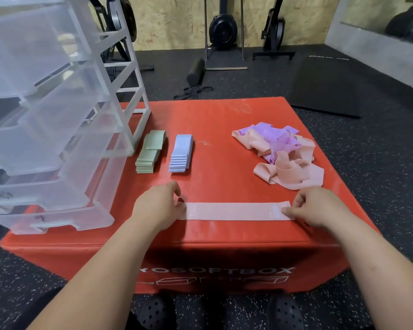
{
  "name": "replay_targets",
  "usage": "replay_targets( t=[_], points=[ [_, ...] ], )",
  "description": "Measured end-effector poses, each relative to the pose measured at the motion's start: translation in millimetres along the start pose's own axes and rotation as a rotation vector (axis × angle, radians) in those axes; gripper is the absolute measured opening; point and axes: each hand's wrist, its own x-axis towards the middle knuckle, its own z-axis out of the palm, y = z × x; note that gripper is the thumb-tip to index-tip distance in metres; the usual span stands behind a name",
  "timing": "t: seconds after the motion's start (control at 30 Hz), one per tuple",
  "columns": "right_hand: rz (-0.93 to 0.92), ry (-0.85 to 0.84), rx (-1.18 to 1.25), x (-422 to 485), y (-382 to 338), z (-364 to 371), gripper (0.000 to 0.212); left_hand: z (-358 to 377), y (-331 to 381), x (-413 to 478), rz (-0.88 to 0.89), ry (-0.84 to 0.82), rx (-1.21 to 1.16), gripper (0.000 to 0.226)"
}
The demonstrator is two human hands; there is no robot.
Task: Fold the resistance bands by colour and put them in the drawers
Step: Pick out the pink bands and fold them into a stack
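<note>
Here, left hand (pixel 157 208), right hand (pixel 320 208) pinch pink band (pixel 234 211) ends; band flat near box (pixel 224 151) front edge.

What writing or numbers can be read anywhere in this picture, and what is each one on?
"YOSOFTBOX": white letters on the front of the red box; the start of the word is hidden.
"15" followed by blurred letters: left end of the flat pink band.
White tag at that band's right end: too blurred to read.
Black scribbles on the two lowest drawers: unreadable.
</note>
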Motion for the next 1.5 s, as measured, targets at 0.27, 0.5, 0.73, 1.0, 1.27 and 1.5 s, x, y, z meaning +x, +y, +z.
replay_targets(
  t=[0.27,0.5,0.73,1.0,1.27,1.5],
  points=[
    [-0.058,0.262,0.021,15,-16,-20,0.026,-2,33,8,0.111,0.049,-0.108,0.022],
    [-0.071,0.288,-0.048,44,-24,-17,0.033,11,76,16,0.243,0.017,-0.168,0.020],
    [-0.118,0.442,0.217,50,-30,-37,0.006,14,89,33,0.288,0.028,-0.184,0.019],
    [-0.258,0.374,0.698,38,-19,-73,0.018,16,106,56,0.329,0.128,-0.295,0.015],
    [0.010,0.242,0.069,56,21,-51,0.033,39,114,62,0.389,0.003,-0.202,0.023],
    [-0.228,0.343,0.158,66,4,-33,0.048,48,121,64,0.388,-0.016,-0.138,0.030]
  ],
)
